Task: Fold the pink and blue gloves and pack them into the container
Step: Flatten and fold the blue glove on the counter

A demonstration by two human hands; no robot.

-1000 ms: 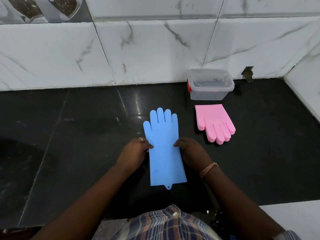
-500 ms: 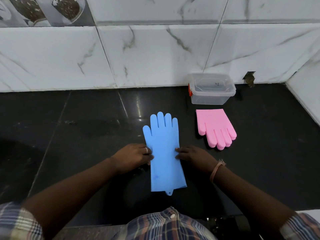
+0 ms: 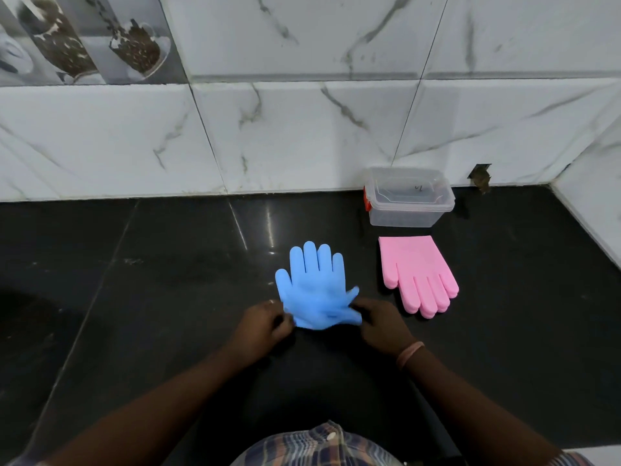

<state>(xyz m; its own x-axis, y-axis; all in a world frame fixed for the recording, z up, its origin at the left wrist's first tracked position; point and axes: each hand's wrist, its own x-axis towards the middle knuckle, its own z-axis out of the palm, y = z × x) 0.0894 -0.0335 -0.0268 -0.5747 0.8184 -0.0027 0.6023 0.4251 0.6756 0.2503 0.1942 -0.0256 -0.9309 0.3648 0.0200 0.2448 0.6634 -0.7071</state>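
Observation:
The blue glove (image 3: pixel 312 284) lies on the black counter with its fingers pointing to the wall. Its cuff end is doubled up over the palm and looks crumpled. My left hand (image 3: pixel 262 326) pinches the fold at its left edge. My right hand (image 3: pixel 379 322) pinches the fold at its right edge. The pink glove (image 3: pixel 416 274) lies flat to the right, fingers toward me, folded in half. Behind it the clear plastic container (image 3: pixel 408 196) stands open against the wall.
The black counter (image 3: pixel 151 280) meets a white marble-tiled wall at the back and at the right side. A small dark hole (image 3: pixel 480 178) marks the wall base right of the container. A white surface edges the counter at the lower right.
Both hands have lifted the blue glove's cuff end and brought it forward over the palm. Before, the glove lay stretched out flat. The pink glove and the container have not moved.

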